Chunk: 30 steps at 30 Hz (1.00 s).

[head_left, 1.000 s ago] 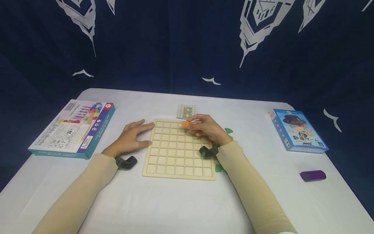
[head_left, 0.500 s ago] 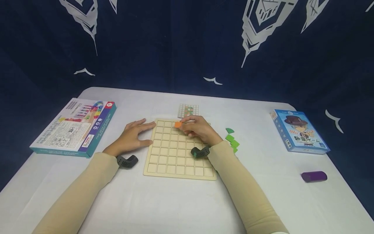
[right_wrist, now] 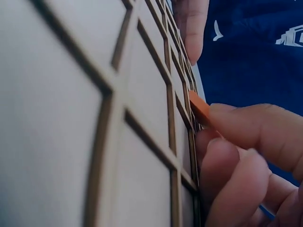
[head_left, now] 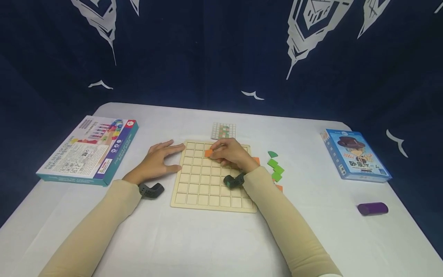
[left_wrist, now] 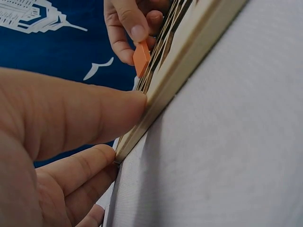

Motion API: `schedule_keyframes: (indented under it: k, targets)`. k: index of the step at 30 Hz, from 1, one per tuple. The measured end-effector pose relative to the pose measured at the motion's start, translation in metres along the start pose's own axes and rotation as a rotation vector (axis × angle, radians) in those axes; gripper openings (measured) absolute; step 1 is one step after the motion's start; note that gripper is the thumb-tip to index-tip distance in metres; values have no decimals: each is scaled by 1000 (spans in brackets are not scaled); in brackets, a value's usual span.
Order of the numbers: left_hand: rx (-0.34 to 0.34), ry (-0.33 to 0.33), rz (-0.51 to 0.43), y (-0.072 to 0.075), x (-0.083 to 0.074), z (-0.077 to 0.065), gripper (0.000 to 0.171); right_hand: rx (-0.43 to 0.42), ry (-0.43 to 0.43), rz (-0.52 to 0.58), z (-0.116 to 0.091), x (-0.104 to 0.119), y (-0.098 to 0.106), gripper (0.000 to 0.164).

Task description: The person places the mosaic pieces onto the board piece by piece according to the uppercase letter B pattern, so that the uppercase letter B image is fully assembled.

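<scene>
The right hand (head_left: 229, 153) pinched a flat orange square tile (head_left: 208, 153) near the far edge of a pale wooden grid board (head_left: 204, 179); the left hand (head_left: 155, 161), fingers extended, touched its left edge. The tile seemed light, stiff, best held by opposite sides.

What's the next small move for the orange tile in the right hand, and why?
Probably ease the orange tile down flat into a square beneath it. The right hand pinches it at the board, and the wrist views show it tilted, not lying flat in a square. The left hand touches the board's edge, which should help steady it.
</scene>
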<state>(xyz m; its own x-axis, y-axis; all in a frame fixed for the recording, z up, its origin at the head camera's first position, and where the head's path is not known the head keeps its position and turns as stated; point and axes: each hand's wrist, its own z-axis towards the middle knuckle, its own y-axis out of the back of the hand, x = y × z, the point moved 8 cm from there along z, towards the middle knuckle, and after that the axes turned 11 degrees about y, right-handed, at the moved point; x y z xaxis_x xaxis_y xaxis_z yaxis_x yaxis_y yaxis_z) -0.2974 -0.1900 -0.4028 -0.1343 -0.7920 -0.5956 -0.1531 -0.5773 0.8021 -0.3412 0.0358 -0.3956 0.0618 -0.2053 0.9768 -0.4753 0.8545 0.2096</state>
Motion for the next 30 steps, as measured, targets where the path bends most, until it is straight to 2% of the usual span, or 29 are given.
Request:
schedule_keyframes:
  k: [8,14,23,30]
  targets:
    - [-2,-2,-3,-1,2,0,73,2,-3,-98,2,2,-3,26]
    - [-1,-2,4,0,2,1,73,10,4,-130,2,2,-2,27]
    - [4,-10,1,1,-2,1,73,9,-13,-53,0,-1,1,28]
    - [5,-9,5,0,-1,1,73,99,26,-54,-5,5,2,30]
